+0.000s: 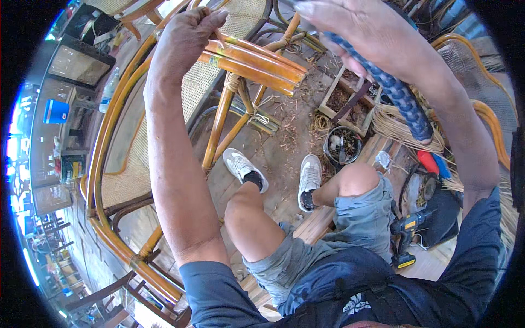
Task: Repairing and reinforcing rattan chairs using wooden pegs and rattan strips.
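My left hand is raised at the upper left, its thumb and fingers pinched together; what they hold, if anything, is too small to make out. Just below those fingertips are lacquered orange rattan poles, laid side by side on the frame of a rattan chair. At the upper right my right hand is closed around a thick handle wrapped in blue patterned material. The handle slants down to the right. Its far end is hidden behind the hand, whose fingertips are partly cut off by the top edge.
A wooden tray of scraps and a round container stand past my right foot. Beside my right thigh are coiled cane strands and a yellow-black cordless drill. Curved chair rails rise on the left. Shavings litter the floor.
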Motion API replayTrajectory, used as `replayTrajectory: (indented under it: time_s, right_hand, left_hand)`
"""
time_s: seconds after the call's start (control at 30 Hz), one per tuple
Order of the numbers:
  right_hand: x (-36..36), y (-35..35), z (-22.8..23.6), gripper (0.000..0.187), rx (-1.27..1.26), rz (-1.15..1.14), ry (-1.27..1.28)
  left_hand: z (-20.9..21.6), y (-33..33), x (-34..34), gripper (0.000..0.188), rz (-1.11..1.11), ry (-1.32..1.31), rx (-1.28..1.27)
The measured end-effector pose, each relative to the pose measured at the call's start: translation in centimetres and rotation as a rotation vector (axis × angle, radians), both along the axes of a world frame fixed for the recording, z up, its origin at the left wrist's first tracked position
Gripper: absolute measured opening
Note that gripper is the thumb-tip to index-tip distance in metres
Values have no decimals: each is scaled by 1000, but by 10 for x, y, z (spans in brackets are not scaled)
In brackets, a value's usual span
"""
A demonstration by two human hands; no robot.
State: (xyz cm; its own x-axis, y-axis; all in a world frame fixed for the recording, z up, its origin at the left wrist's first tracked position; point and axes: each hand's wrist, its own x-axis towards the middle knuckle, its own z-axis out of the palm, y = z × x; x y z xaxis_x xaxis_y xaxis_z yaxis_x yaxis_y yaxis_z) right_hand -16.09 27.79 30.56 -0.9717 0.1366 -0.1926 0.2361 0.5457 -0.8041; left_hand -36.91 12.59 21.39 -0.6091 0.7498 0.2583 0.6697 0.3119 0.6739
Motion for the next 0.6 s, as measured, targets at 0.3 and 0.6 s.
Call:
replayTrajectory:
  time_s: [0.3,0.6]
  right_hand:
    - [-9,-10,16,35,201,177,-39]
    - [-2,7,-21,34,261,325,773]
  left_hand:
    - [-8,2,1,33,5,-75,72]
    - [-12,16,4,34,-32,-74,115]
